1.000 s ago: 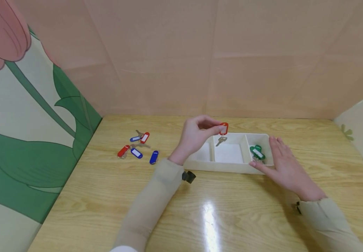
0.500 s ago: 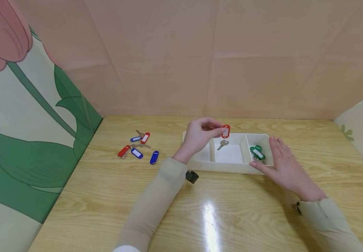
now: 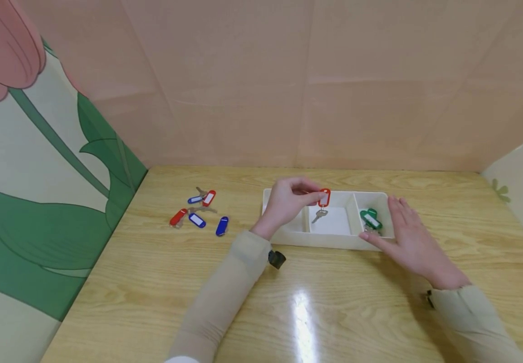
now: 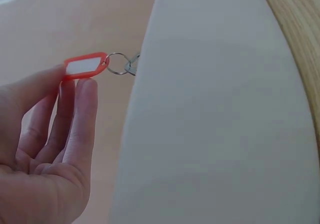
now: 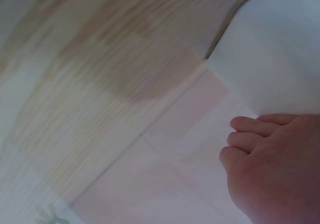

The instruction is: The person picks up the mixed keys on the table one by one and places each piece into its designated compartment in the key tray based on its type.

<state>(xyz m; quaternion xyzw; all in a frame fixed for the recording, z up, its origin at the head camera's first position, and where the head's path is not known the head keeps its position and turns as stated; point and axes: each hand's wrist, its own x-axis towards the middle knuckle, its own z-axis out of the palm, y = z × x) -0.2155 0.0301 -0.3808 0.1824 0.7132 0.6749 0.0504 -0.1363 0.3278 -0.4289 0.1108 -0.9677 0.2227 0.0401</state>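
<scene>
In the head view my left hand point(image 3: 284, 204) pinches a red key tag point(image 3: 324, 198) between thumb and fingers. A key point(image 3: 320, 216) dangles below it, over the middle compartment of a white divided tray point(image 3: 325, 241). The left wrist view shows the red tag's white label and its metal ring point(image 4: 118, 63); the tray's wall point(image 4: 215, 108) hides most of the key there. My right hand point(image 3: 408, 242) rests against the tray's right end with extended fingers, thumb at the front rim. Several green key tags point(image 3: 372, 220) lie in the right compartment. My left hand partly covers the left compartment.
Left of the tray, red tags point(image 3: 178, 217) and blue tags point(image 3: 222, 226) with keys lie loosely grouped on the wooden table point(image 3: 152, 282). A pinkish covering point(image 3: 243, 101) stands along the back edge, and a flower-patterned panel point(image 3: 52, 227) borders the left side.
My left hand has moved slightly right and then down, lowering the red key tag and its key toward the middle compartment. My right hand has stayed at the tray's end.
</scene>
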